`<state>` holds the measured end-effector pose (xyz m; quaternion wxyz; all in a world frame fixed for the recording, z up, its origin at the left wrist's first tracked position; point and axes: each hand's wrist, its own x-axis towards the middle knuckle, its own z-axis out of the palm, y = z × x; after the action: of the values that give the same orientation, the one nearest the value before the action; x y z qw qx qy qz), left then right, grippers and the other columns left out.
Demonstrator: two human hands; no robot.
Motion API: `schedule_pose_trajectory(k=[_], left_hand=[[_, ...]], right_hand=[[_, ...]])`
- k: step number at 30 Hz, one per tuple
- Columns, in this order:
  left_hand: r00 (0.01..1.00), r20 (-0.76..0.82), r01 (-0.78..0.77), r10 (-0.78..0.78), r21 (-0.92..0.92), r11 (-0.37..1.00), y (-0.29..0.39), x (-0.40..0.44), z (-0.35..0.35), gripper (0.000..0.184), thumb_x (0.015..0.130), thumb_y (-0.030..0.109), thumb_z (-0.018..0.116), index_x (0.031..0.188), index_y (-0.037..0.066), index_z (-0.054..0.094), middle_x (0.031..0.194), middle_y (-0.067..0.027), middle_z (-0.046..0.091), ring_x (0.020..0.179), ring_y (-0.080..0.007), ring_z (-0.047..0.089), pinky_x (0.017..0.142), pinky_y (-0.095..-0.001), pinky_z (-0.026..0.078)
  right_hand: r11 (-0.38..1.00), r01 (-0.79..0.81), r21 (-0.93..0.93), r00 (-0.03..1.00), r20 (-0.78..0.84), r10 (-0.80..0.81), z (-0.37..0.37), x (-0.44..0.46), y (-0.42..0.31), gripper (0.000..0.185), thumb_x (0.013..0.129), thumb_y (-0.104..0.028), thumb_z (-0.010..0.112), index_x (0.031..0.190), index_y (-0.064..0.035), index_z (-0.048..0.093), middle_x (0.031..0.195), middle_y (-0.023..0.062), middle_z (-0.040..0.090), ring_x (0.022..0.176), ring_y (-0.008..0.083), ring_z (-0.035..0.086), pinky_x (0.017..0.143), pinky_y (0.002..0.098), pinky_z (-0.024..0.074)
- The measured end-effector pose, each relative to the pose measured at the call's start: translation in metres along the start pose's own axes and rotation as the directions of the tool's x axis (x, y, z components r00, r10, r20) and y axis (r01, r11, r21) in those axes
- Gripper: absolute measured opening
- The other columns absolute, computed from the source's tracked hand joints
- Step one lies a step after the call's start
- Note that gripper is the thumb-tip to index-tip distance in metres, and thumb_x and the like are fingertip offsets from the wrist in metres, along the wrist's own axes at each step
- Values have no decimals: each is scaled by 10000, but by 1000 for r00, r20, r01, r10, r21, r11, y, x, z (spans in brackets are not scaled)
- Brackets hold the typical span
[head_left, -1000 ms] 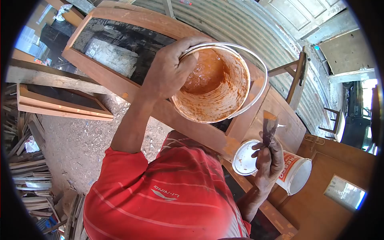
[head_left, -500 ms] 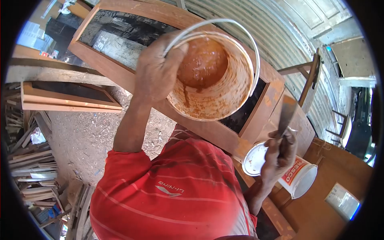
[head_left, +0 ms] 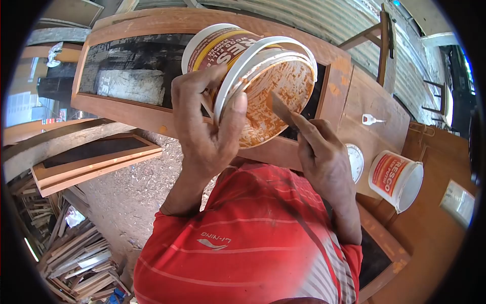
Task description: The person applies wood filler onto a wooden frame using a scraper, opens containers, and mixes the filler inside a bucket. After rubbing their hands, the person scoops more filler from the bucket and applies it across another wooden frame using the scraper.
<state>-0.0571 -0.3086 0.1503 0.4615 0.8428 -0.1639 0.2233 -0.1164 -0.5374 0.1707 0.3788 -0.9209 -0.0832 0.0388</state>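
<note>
My left hand (head_left: 202,126) grips the near rim of a tilted wood filler bucket (head_left: 218,44), thumb at its mouth and fingers along its side. Orange-brown filler smears coat the inner wall. A putty knife (head_left: 281,109) is in my right hand (head_left: 326,154), its fingers closed around it and the blade at the bucket's smeared inside. The bucket is held over a wooden frame (head_left: 336,86) with dark panels, which shows patches of orange filler.
To the right lie a second bucket (head_left: 390,175) on its side, a round white lid (head_left: 355,163) and a small white nozzle-tipped bottle (head_left: 371,119). Scrap wood (head_left: 86,258) is piled at lower left. Corrugated metal sheeting (head_left: 314,23) stands behind the frame.
The bucket has tipped further over, turning its labelled side into view. My right hand has moved left, bringing the putty knife from beside the bucket into its mouth.
</note>
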Motion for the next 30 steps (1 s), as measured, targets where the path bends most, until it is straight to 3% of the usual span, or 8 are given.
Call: schedule_pose_trajectory(k=[6,12,18,21,25,27,29,30], left_hand=[[987,94,-128,133,-54,990,-12,-17,15,432,992,164,607,1354,-72,591,1449,-230,573,1410,-432,470,1210,-538,301],[988,-23,-151,150,-106,983,-8,-35,30,444,1036,195,525,1365,-100,563,1435,-251,590,1394,-436,509,1221,-595,249],[991,-41,-134,130,-114,984,-7,-42,31,437,1032,193,550,1371,-82,558,1441,-241,588,1397,-424,508,1228,-612,213],[989,-18,-147,146,-109,983,-5,-43,30,429,1025,183,565,1363,-81,556,1440,-240,589,1395,-420,508,1227,-624,206],[986,-110,-139,122,-160,977,-6,-51,35,424,1039,190,561,1367,-76,536,1425,-261,589,1363,-414,533,1216,-631,235],[990,-104,-110,92,-183,977,-6,-51,33,420,1043,197,563,1360,-76,538,1413,-267,593,1348,-424,540,1206,-627,261],[989,-82,-136,122,-191,972,-7,-48,32,419,1041,197,566,1357,-77,539,1408,-270,594,1340,-429,543,1200,-623,275],[987,-95,-144,127,-201,969,-7,-48,35,419,1040,196,566,1355,-79,540,1402,-269,596,1338,-425,544,1200,-620,278]], right_hand=[[987,-69,-147,997,-30,65,15,5,11,418,961,-4,632,1376,-49,643,958,206,631,801,389,678,711,464,553],[996,-10,-93,998,60,15,52,-21,15,396,974,-11,618,1368,19,616,927,216,626,763,401,669,687,485,550],[964,-241,-111,967,53,248,27,-7,9,409,942,30,606,1350,46,620,893,214,634,777,396,661,696,475,546],[1000,18,10,997,77,-19,59,-22,-3,428,938,36,599,1366,45,611,860,213,629,802,387,649,734,450,539],[999,-27,-21,994,-111,25,42,1,4,468,924,-41,645,1386,15,601,918,188,593,791,365,639,724,436,543],[978,-111,-175,992,32,118,42,3,2,422,896,-36,646,1284,90,540,1027,246,582,839,399,692,705,460,588],[977,-22,-214,978,196,66,68,-8,1,375,884,-30,637,1225,99,550,1019,241,581,827,378,700,686,448,599],[965,73,-251,988,148,-36,74,-10,1,373,879,-41,616,1212,113,550,1027,253,585,775,372,701,657,441,613]])
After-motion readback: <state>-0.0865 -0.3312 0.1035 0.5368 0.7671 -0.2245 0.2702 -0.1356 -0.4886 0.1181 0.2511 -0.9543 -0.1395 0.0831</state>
